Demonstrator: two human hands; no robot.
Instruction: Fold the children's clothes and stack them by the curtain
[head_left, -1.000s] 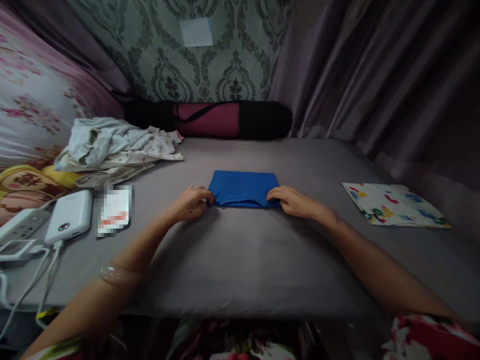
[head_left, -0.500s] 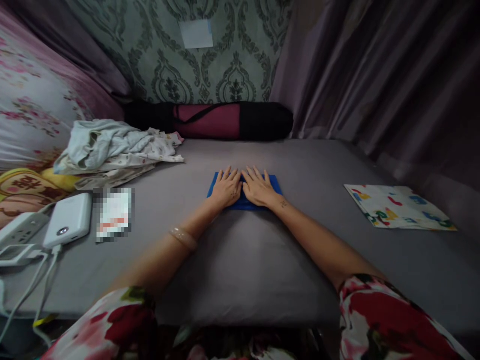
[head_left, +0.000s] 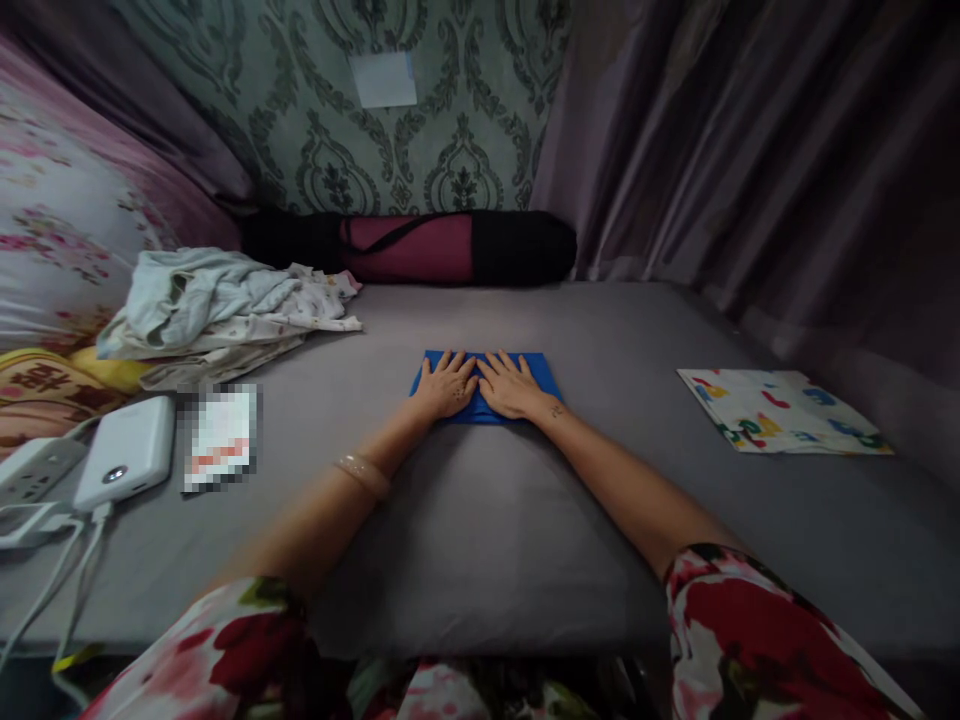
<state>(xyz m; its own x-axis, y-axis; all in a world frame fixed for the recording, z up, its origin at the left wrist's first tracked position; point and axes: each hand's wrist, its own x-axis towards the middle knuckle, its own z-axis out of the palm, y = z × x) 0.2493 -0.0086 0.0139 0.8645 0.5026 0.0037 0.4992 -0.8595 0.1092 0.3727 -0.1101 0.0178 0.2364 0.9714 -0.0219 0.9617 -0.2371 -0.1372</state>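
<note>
Under each spread hand point(head_left: 448, 390), flat folded blue cloth point(head_left: 550, 375), roughly rectangular.

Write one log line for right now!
left hand: flat on blue cloth | right hand: flat beside it, same cloth | patterned cloth: far right | white power bank: left

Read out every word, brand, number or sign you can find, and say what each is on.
Nothing reads with certainty.
Yellow item: a character-like mark, too blurred to quote.
White power bank: display too small.
White packet: pixelated, unreadable.
Patterned cloth: coloured shapes, possibly letters, unclear.
</note>
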